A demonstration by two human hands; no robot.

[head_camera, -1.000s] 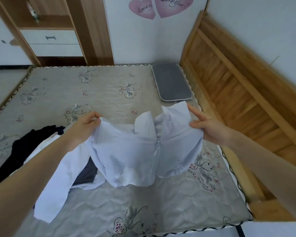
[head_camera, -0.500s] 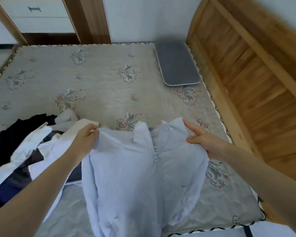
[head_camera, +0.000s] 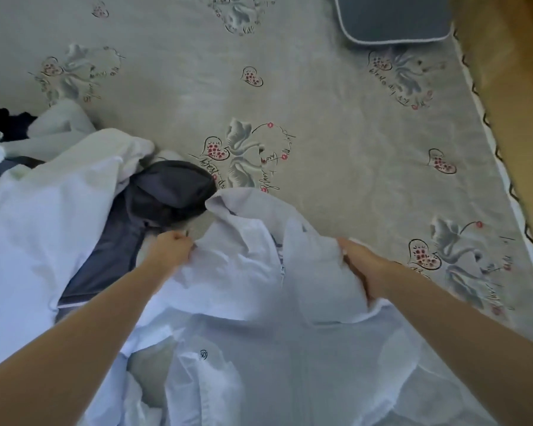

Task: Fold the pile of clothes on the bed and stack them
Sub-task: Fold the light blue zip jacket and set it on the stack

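- I see left hand (head_camera: 171, 250) and right hand (head_camera: 359, 265) each gripping the white zip shirt (head_camera: 250, 272).
- Small round mark (head_camera: 203, 354) on it, unreadable; mattress (head_camera: 336, 133) script illegible.

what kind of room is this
Most likely a bedroom. The hands work over a bare quilted mattress printed with hearts and flowers, a wooden bed frame runs along its right edge, and a loose pile of clothes lies on the left.

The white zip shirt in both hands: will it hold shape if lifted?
Probably not: the white zip shirt bunches and sags between the left hand and right hand, so it looks floppy. Thin cloth suggests it is light.
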